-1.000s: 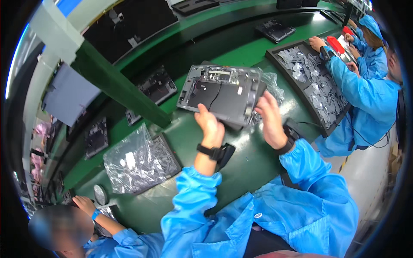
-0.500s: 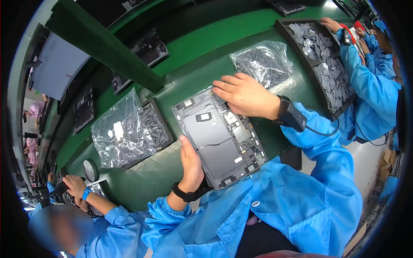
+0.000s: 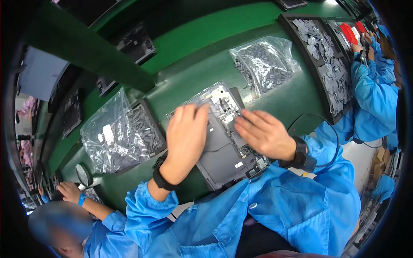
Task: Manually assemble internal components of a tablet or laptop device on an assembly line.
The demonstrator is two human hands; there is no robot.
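A flat grey device casing (image 3: 221, 161) with an exposed circuit board along its right side rests tilted at the table's near edge, against my front. My left hand (image 3: 186, 135) is over its upper left part, fingers bent and drawn together; what they hold, if anything, is hidden. Close to those fingertips a thin dark cable crosses toward the board. My right hand (image 3: 264, 135) lies along the board's right edge, fingers stretched out with the tips on or just above the board. The black rectangular label seen on the casing earlier is covered by my left hand.
A clear bag of small grey parts (image 3: 266, 64) lies beyond the device. Another clear bag (image 3: 109, 137) sits left beside a dark tray of grey strips (image 3: 148, 124). At right stands a black tray of grey pieces (image 3: 303, 69). A green post (image 3: 103, 62) rises at left. Co-workers sit on both sides.
My left hand has left the casing's left edge and moved up over its upper part. My right hand has come down from the top corner to the board's right side.
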